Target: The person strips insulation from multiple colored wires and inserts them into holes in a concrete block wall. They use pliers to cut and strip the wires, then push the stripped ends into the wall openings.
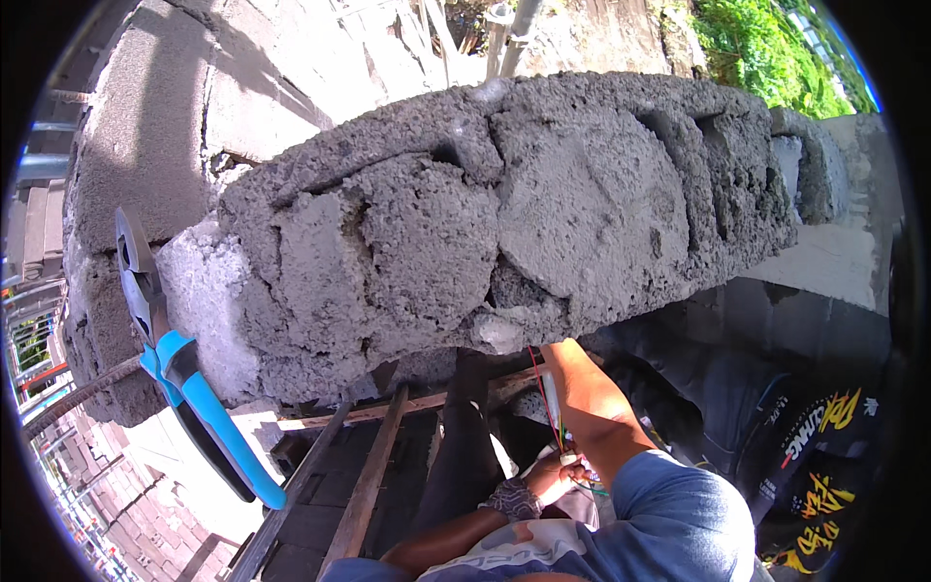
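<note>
Below the block wall's near edge, my left hand point(555, 478), with a patterned band at its wrist, is closed around a bundle of thin wires. A red wire point(539, 385) runs from it up toward the wall, beside a slim white piece point(552, 399); a short green end shows by the fingers. My bare right forearm point(593, 400) reaches up past the wires, and my right hand is hidden under the wall's edge. Pliers with blue handles point(219, 427) hang or rest at the wall's left end, jaws upward, apart from both hands.
The rough grey block wall point(592, 194) crosses the view in front of me. A rusty steel bar point(89, 393) sticks out at left. Wooden battens point(364, 475) lie below. A dark printed cloth point(776, 456) is at right, and a metal pole point(519, 39) stands beyond the wall.
</note>
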Available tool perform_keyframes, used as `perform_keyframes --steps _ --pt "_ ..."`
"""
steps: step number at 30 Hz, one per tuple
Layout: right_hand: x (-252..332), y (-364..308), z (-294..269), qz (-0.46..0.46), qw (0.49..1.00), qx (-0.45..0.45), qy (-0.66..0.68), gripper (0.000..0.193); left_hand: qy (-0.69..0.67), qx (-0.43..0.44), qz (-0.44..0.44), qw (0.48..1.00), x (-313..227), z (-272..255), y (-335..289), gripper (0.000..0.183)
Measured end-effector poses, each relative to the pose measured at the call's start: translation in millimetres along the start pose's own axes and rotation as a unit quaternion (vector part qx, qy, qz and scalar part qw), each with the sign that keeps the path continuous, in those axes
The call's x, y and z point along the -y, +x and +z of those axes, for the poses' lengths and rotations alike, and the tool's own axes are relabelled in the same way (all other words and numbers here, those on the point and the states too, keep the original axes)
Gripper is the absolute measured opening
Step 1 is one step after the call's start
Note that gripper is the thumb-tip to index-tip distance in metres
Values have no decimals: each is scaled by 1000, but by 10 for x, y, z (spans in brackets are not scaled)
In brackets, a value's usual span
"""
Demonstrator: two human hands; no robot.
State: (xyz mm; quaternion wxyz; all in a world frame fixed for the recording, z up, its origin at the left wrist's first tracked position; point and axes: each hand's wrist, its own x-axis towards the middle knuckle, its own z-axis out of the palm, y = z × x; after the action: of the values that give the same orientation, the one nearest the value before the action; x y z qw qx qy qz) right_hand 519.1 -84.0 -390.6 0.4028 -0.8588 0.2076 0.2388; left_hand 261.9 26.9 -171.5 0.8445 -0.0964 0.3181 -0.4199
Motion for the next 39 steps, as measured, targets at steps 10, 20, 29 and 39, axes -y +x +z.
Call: perform_keyframes --steps 10,20,29,39 --pt "68 -70 -133 26 1000 -1 16 41 -71 31 19 997 -261 129 32 24" --pt "-52 -128 -174 14 1000 4 3 41 70 -86 -19 994 -65 249 55 6" --pt "-17 -184 -19 10 1000 19 -3 40 241 -36 -27 969 -38 18 72 20" --pt "35 16 -114 -4 999 27 -21 39 163 14 -88 983 313 159 26 14"
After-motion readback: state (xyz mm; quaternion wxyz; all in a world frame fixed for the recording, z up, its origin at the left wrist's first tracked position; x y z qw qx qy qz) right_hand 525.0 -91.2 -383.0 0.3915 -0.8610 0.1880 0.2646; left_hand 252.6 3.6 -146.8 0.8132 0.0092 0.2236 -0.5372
